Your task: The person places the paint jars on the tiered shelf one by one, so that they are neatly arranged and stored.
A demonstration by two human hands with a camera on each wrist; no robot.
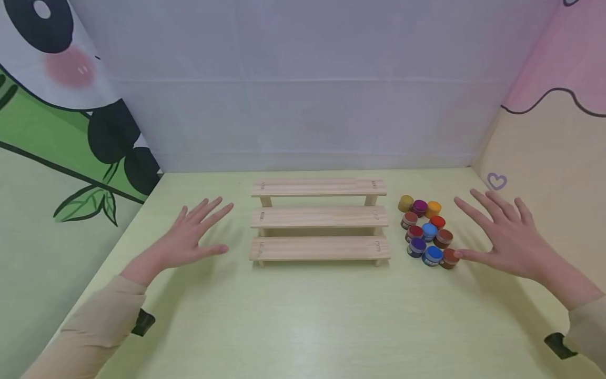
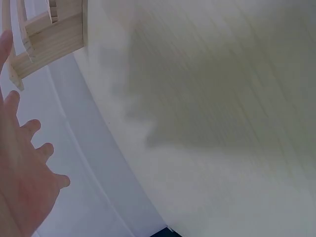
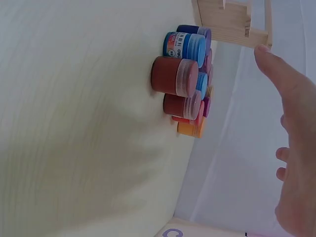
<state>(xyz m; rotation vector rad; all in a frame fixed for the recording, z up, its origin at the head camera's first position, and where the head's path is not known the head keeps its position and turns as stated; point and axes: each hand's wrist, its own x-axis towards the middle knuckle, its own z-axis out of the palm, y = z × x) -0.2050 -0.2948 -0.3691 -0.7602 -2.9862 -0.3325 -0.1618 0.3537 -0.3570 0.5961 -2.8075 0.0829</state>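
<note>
A three-tier wooden rack (image 1: 320,217) stands at the middle of the table. To its right, several small paint jars are clustered, among them a blue jar (image 1: 432,256), a brown jar (image 3: 174,76) and an orange jar (image 3: 190,129). My left hand (image 1: 191,237) hovers left of the rack with fingers spread, holding nothing. My right hand (image 1: 506,237) hovers just right of the jars, fingers spread. Its thumb overlaps the front brown jar in the head view, but the right wrist view shows the thumb apart from it.
The pale table (image 1: 303,321) meets a plain cloth backdrop (image 1: 303,121) behind the rack. A cartoon-printed panel (image 1: 57,252) borders the left side, and a pink-and-beige panel (image 1: 558,173) the right. Each sleeve has a dark device near the cuff.
</note>
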